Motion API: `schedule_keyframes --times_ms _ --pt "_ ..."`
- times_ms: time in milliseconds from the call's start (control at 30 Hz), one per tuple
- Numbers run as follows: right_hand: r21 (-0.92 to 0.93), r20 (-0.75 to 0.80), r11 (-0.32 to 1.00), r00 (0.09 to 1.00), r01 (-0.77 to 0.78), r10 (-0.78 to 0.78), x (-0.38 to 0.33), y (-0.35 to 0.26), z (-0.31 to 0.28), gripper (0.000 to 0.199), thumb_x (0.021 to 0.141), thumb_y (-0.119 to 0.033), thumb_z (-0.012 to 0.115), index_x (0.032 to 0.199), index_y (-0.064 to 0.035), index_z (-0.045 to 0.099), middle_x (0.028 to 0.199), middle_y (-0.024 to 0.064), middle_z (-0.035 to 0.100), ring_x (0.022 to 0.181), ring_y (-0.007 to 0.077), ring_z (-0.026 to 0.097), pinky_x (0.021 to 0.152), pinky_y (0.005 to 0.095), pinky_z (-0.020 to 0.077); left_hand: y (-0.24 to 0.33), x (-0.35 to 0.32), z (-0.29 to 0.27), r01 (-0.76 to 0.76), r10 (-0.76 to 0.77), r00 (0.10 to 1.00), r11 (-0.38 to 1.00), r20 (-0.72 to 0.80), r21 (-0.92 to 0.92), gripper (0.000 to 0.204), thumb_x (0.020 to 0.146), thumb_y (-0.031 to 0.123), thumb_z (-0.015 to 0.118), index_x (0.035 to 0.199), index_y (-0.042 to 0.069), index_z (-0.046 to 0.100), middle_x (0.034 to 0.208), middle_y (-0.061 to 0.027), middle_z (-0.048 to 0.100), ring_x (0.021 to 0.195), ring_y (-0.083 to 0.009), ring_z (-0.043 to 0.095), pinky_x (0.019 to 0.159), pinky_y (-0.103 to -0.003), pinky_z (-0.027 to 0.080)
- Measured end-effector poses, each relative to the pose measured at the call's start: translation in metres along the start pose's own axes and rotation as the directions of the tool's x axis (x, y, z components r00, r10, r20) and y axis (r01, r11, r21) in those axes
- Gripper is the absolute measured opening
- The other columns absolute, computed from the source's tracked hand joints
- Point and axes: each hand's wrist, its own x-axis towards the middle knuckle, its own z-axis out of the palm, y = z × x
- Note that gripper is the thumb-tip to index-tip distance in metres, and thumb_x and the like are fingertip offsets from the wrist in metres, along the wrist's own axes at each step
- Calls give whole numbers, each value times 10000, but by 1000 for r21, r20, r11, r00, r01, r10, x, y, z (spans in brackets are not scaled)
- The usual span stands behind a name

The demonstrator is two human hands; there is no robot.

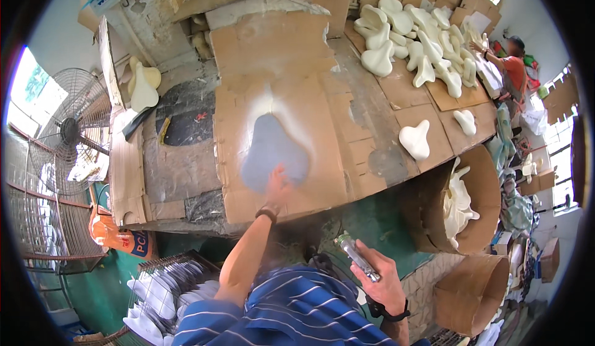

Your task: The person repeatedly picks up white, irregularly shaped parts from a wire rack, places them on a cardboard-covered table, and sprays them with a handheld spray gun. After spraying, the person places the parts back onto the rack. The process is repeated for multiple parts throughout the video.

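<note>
Close to the body, the right hand (385, 281) has its grip round a silvery tool (358, 259), and the left hand (276, 191) is at the near edge of a grey pear-shaped piece (273, 147) on the surface (170, 188), too blurry to tell its grip. If it's wet, one careless drag could totally smear it. Further off, a cardboard barrel (425, 225)'s got cream pieces (457, 212) and a wire basket (160, 261) holds greyish ones (158, 290).

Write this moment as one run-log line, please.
left hand: over grey piece, contact unclear | right hand: gripping metal tool | cream pieces: piled on cardboard-covered bench, far right
</note>
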Motion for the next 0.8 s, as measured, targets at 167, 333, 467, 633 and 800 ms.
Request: schedule_keyframes --times_ms 167,333,467,633,800 --pt "15 -12 998 998 64 -63 8 -33 -12 520 831 -30 775 1325 28 624 952 181 696 766 288 673 716 333 524 -27 -81 -57 208 -182 978 900 104 -384 413 932 36 615 1342 6 576 1181 -89 677 1143 -195 646 971 -343 515" --pt "2 -55 998 996 65 -65 15 -47 -19 536 809 3 772 1326 17 630 970 182 707 789 287 688 725 331 530 -43 -177 -127 395 -420 905 763 71 -512 375 927 13 610 1300 -11 608 1086 -97 704 983 -200 698 868 -306 569" --pt "-82 110 995 993 61 -52 13 -52 -22 552 796 10 776 1329 14 630 970 188 711 809 300 700 745 328 536 -108 -259 -154 492 -612 790 670 -39 -556 381 902 30 616 1283 19 631 1041 -94 707 904 -180 698 805 -296 578" --pt "-34 5 993 994 111 -111 28 -54 -10 542 801 16 768 1326 19 633 969 185 710 791 277 692 725 321 532 -158 -324 -151 678 -834 549 483 -54 -555 411 852 -5 592 1262 3 628 973 -129 705 777 -209 698 660 -335 588" --pt "-26 -27 992 992 122 -123 34 -60 -10 526 805 21 759 1318 6 645 968 180 714 784 268 691 717 315 534 -199 -375 -144 745 -933 317 133 171 -654 512 837 12 625 1345 0 557 950 -147 697 738 -272 700 604 -423 591"
